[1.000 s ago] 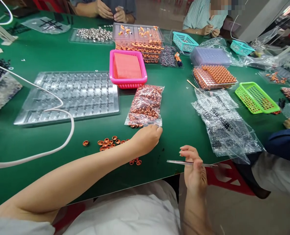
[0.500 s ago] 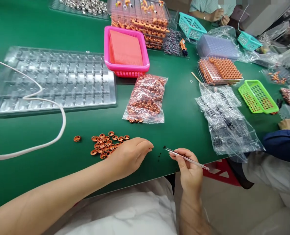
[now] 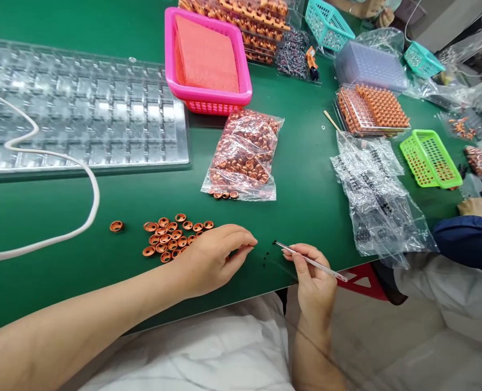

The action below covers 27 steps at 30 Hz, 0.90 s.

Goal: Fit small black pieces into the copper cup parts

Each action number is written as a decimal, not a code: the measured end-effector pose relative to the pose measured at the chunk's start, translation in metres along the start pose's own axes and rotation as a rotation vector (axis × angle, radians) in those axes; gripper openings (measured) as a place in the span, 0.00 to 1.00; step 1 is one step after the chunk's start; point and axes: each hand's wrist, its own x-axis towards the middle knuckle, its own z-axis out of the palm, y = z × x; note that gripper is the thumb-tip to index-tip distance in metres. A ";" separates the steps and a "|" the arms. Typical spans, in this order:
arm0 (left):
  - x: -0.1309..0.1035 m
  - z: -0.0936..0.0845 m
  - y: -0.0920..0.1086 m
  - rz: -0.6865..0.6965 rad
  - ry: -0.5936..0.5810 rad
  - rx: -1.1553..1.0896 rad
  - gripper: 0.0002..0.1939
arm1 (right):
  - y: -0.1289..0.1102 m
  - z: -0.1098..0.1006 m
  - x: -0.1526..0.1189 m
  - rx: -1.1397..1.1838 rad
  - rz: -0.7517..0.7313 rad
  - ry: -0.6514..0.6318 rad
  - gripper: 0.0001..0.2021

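My right hand (image 3: pixel 314 271) grips a pair of slim tweezers (image 3: pixel 320 265) near the table's front edge. At their tip is a tiny black piece (image 3: pixel 274 242); whether it is pinched or just touched I cannot tell. Several more black specks (image 3: pixel 264 265) lie just left of the tip. My left hand (image 3: pixel 220 255) is closed, thumb and forefinger brought together, and what they may hold is hidden. Beneath and beyond that wrist sits a cluster of small copper-coloured cups with holes (image 3: pixel 163 231), partly covered by the hand. One single cup (image 3: pixel 116 226) lies apart to the left.
Behind my hands lies a clear bag of copper-coloured cups (image 3: pixel 244 155). A pink basket (image 3: pixel 246 81) holds orange sheets. To the left are a clear moulded tray (image 3: pixel 143 157) and a white cable (image 3: pixel 96 201). Plastic bags (image 3: pixel 371 201), a green basket (image 3: pixel 428 157) and a co-worker's sleeve (image 3: pixel 467 244) are at right.
The camera view has shifted slightly, so the table things sit differently in the picture. My left thumb and forefinger show a little more gap behind their tips. The tweezers remain at the black piece.
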 end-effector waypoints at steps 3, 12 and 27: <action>0.000 0.000 0.000 -0.019 -0.005 -0.003 0.07 | -0.001 0.002 0.000 0.006 -0.014 -0.009 0.06; 0.000 -0.001 0.000 -0.102 -0.032 -0.021 0.11 | -0.001 0.000 -0.002 -0.015 -0.049 0.025 0.05; 0.000 0.001 -0.004 -0.104 -0.038 -0.043 0.08 | 0.002 0.003 -0.003 -0.014 -0.097 0.020 0.04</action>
